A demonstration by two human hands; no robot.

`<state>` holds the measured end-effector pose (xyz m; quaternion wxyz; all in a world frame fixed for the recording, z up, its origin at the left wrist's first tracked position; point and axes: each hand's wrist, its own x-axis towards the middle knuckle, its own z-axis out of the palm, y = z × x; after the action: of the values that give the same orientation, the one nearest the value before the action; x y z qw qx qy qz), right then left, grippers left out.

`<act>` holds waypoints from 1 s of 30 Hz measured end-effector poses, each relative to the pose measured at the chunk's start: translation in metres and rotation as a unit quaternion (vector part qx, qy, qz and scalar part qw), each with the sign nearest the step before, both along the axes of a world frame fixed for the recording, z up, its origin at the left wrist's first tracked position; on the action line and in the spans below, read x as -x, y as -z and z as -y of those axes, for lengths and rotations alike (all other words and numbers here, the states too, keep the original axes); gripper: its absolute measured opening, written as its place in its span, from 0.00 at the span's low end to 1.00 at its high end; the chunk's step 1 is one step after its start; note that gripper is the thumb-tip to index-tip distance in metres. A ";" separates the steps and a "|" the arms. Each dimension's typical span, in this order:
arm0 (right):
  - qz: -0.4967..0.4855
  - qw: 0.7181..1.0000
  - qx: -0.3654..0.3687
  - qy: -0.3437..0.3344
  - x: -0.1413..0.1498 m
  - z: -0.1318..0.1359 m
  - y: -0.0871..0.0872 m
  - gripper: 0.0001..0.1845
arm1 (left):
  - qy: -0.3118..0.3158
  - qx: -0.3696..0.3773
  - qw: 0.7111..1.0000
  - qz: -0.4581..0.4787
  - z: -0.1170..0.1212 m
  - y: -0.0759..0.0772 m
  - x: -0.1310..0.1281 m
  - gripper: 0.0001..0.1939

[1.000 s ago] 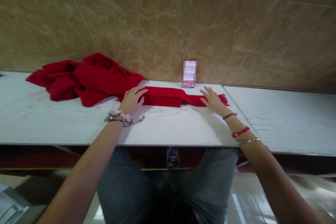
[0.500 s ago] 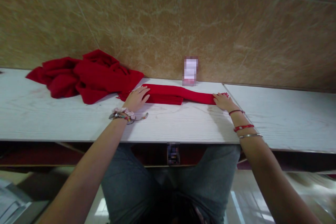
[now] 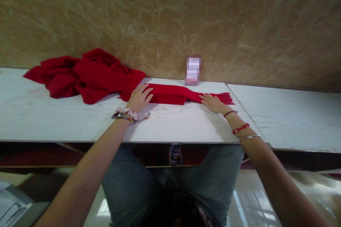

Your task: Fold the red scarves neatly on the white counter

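A red fringed scarf (image 3: 172, 89) lies on the white tabletop, folded into a narrow layered strip at its left part. Its single end runs to the right and finishes in loose tassels (image 3: 226, 98). My left hand (image 3: 140, 98) rests spread on the left part of the folded scarf. My right hand (image 3: 214, 103) lies with outstretched fingers on the scarf's extended end, just left of the tassels. Beyond my left hand a large crumpled heap of red cloth (image 3: 98, 74) sits against the wall; whether it joins the scarf I cannot tell.
A brown marbled wall (image 3: 170, 28) stands directly behind the white tabletop (image 3: 66, 122). A small upright blurred-out item (image 3: 193, 71) leans near the wall behind the scarf. A seam in the tabletop runs right of the tassels. Grey boxy items (image 3: 18, 202) stand low at the left.
My right hand has slid left along the scarf, away from its end, so the tassels now show in full. My left hand has stayed on the folded part.
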<state>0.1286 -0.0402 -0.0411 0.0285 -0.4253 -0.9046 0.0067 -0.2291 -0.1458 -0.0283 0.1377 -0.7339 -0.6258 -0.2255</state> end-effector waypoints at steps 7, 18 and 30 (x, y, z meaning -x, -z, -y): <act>-0.006 0.993 -0.024 0.113 -0.014 -0.006 -0.001 0.25 | 0.004 -0.025 1.000 -0.011 0.003 -0.004 -0.004 0.21; -0.007 0.997 -0.023 0.074 -0.019 0.000 0.004 0.26 | 0.029 0.043 0.997 -0.062 -0.001 -0.001 -0.007 0.23; -0.108 0.986 -0.126 0.025 -0.013 0.004 -0.008 0.28 | 0.019 0.002 0.998 -0.066 -0.001 -0.004 -0.012 0.23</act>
<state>0.1411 -0.0446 -0.0333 0.1799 -0.4371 -0.8790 -0.0619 -0.2170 -0.1453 -0.0248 0.1729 -0.7593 -0.6015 -0.1779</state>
